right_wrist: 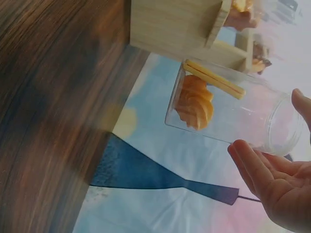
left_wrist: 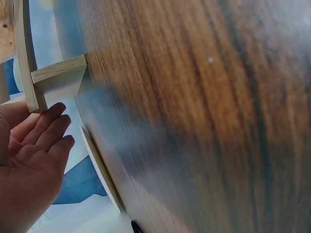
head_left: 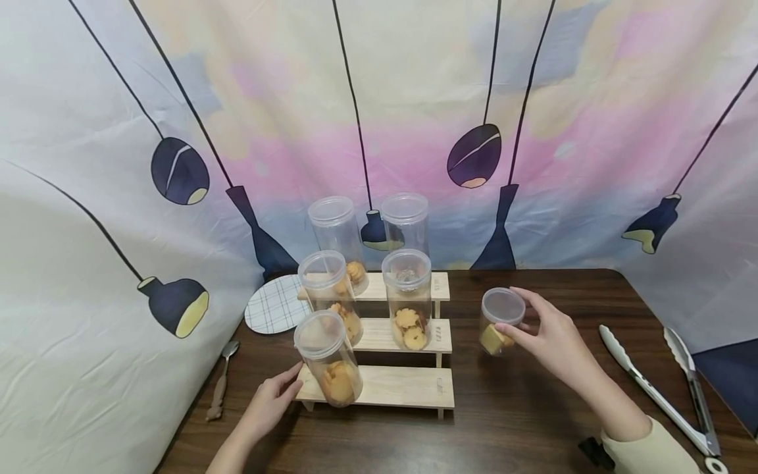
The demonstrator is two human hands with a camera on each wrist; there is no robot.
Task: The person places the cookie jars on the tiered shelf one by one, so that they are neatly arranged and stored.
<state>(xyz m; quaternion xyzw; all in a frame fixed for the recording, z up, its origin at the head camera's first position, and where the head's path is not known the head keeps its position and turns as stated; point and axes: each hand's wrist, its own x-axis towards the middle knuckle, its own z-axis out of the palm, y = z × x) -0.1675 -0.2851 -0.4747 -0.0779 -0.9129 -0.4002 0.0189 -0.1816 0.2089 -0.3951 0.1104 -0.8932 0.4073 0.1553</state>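
My right hand [head_left: 553,339] holds a clear lidded jar [head_left: 502,316] between thumb and fingers, to the right of a three-step wooden rack [head_left: 408,387]. Inside the jar, in the right wrist view, lie a swirled cookie [right_wrist: 195,103] and a pale yellow wafer stick [right_wrist: 214,78]. Its base is off the tabletop. At the rack's lowest step, my left hand [head_left: 269,403] grips the left end, thumb on one side and fingers at the edge in the left wrist view. Just beside that hand, a jar of cookies [head_left: 329,359] stands on the lowest step.
Several more jars stand on the upper steps, including a front right one with flower-shaped cookies [head_left: 408,303]. A checked oval mat [head_left: 275,306] and a spoon [head_left: 220,382] lie left. Metal tongs [head_left: 657,395] lie right. A patterned cloth [head_left: 426,99] hangs behind the dark wooden table [head_left: 474,421].
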